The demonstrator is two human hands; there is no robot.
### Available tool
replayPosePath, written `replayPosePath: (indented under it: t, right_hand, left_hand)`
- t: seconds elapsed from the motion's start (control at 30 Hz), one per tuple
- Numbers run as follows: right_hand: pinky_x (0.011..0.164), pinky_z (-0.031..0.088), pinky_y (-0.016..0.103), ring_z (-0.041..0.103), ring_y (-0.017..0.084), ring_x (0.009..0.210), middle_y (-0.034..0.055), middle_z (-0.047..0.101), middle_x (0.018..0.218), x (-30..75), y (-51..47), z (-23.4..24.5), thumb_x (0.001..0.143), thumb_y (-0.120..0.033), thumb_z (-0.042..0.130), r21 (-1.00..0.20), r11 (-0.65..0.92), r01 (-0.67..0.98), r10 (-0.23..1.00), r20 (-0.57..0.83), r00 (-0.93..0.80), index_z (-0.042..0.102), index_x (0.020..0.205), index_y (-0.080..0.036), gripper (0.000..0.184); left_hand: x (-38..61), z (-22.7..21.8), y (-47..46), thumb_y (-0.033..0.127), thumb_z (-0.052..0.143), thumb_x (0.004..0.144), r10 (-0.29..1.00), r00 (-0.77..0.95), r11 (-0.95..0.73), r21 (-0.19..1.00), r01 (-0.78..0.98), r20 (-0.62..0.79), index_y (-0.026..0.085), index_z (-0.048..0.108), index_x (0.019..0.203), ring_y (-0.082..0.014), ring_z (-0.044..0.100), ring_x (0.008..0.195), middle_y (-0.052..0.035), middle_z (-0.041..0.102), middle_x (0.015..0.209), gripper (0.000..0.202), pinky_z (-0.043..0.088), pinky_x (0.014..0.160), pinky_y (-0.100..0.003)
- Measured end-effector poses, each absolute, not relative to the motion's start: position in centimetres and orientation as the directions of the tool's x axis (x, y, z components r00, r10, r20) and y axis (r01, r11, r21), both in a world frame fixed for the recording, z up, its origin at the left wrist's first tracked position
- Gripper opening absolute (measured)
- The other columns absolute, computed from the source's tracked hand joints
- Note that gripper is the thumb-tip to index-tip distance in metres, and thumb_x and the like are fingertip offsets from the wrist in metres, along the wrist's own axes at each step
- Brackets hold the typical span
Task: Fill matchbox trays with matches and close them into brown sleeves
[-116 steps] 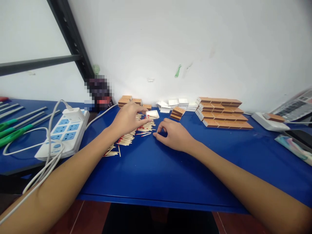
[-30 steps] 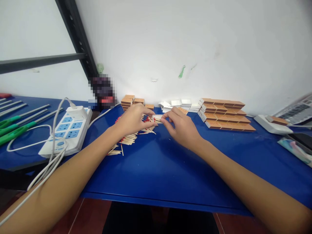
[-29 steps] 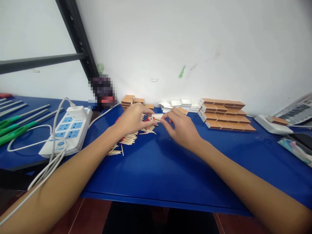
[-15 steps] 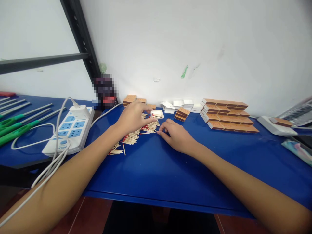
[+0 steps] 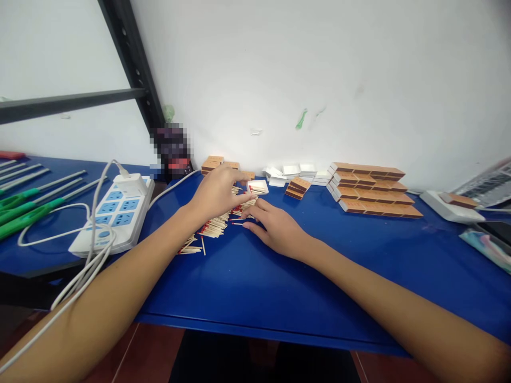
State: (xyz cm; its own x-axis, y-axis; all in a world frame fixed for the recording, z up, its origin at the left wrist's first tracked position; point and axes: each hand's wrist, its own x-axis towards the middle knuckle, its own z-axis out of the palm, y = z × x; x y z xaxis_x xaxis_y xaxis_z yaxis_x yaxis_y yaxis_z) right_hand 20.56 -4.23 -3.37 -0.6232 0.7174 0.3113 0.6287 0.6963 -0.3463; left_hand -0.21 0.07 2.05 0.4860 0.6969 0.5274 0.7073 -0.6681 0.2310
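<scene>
My left hand (image 5: pixel 220 192) grips a small white matchbox tray (image 5: pixel 261 184) between thumb and fingers. Several matches lie inside that tray. Below and beside it, loose red-tipped matches (image 5: pixel 214 226) are heaped on the blue table, partly covered by my left hand. My right hand (image 5: pixel 277 226) rests low at the right edge of the heap. Its thumb and fingers are bent and apart, with match ends close to the tips. Whether those fingertips touch a match is hard to see.
White trays (image 5: pixel 291 170) and brown matchbox sleeves (image 5: pixel 297 187) lie along the wall. Stacked matchboxes (image 5: pixel 375 191) stand to the right, more matchboxes (image 5: pixel 213 164) behind my left hand. A power strip (image 5: pixel 120 207) with cables and green-handled tools (image 5: pixel 34 215) occupy the left.
My right hand has moved left and slightly down to the match heap, and its fingers have spread apart. My left hand and the tray have stayed in place.
</scene>
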Motion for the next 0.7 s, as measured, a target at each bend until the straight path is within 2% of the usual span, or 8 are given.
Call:
replayPosePath:
  t: [0.1, 0.2, 0.3, 0.5, 0.6, 0.7]
  right_hand:
    - [0.086, 0.053, 0.037, 0.067, 0.022, 0.1, 0.0101, 0.064, 0.12, 20.6, -4.2, -3.4, 0.109, -0.028, 0.054, -0.339, 0.708, 0.62, 0.706, 0.31, -0.637, 0.068, 0.118, -0.023, 0.017]
    - [0.086, 0.053, 0.037, 0.066, 0.022, 0.098, 0.0097, 0.064, 0.118, 20.5, -4.3, -3.2, 0.108, -0.026, 0.055, -0.351, 0.702, 0.62, 0.711, 0.301, -0.635, 0.068, 0.112, -0.021, 0.014]
    - [0.086, 0.052, 0.036, 0.065, 0.021, 0.096, 0.0092, 0.064, 0.115, 20.5, -4.3, -3.0, 0.107, -0.024, 0.058, -0.364, 0.687, 0.628, 0.724, 0.28, -0.63, 0.066, 0.105, -0.019, 0.009]
    - [0.078, 0.049, 0.032, 0.063, 0.018, 0.086, 0.0063, 0.064, 0.108, 20.8, -4.2, -2.7, 0.106, -0.024, 0.06, -0.367, 0.657, 0.659, 0.751, 0.24, -0.615, 0.064, 0.099, -0.021, 0.009]
    - [0.077, 0.047, 0.03, 0.062, 0.018, 0.086, 0.0059, 0.063, 0.108, 21.3, -4.1, -2.4, 0.107, -0.024, 0.06, -0.364, 0.668, 0.649, 0.743, 0.272, -0.611, 0.064, 0.1, -0.021, 0.008]
    - [0.077, 0.046, 0.031, 0.061, 0.018, 0.086, 0.0059, 0.063, 0.106, 22.3, -3.6, -1.8, 0.106, -0.026, 0.06, -0.339, 0.666, 0.665, 0.744, 0.371, -0.556, 0.063, 0.102, -0.021, 0.007]
  left_hand:
    - [-0.2, 2.1, 0.0, 0.037, 0.081, 0.09, 0.702, 0.482, -0.664, 0.235, 0.71, 0.524, 0.023, 0.082, 0.104, -0.0275, 0.066, 0.095, -0.0059, 0.08, 0.099, 0.02, 0.049, 0.081, -0.04]
    - [-0.2, 2.1, 0.1, 0.038, 0.082, 0.089, 0.7, 0.488, -0.669, 0.24, 0.703, 0.521, 0.025, 0.081, 0.108, -0.0272, 0.067, 0.094, -0.0053, 0.081, 0.1, 0.023, 0.05, 0.08, -0.04]
    - [-0.3, 2.1, 0.1, 0.038, 0.082, 0.089, 0.699, 0.485, -0.669, 0.242, 0.703, 0.525, 0.024, 0.081, 0.104, -0.0271, 0.067, 0.094, -0.0062, 0.08, 0.099, 0.021, 0.05, 0.08, -0.04]
    - [-0.3, 2.0, 0.1, 0.038, 0.082, 0.089, 0.7, 0.494, -0.669, 0.233, 0.706, 0.515, 0.023, 0.081, 0.103, -0.0279, 0.066, 0.094, -0.0061, 0.079, 0.096, 0.02, 0.049, 0.081, -0.041]
    - [-0.4, 1.9, 0.3, 0.037, 0.083, 0.089, 0.712, 0.503, -0.659, 0.221, 0.719, 0.491, 0.021, 0.08, 0.104, -0.0282, 0.066, 0.098, -0.0069, 0.079, 0.1, 0.022, 0.049, 0.086, -0.041]
    - [-0.5, 1.7, 0.4, 0.035, 0.083, 0.089, 0.707, 0.521, -0.667, 0.206, 0.716, 0.478, 0.02, 0.08, 0.107, -0.0281, 0.066, 0.101, -0.0072, 0.08, 0.103, 0.024, 0.049, 0.091, -0.042]
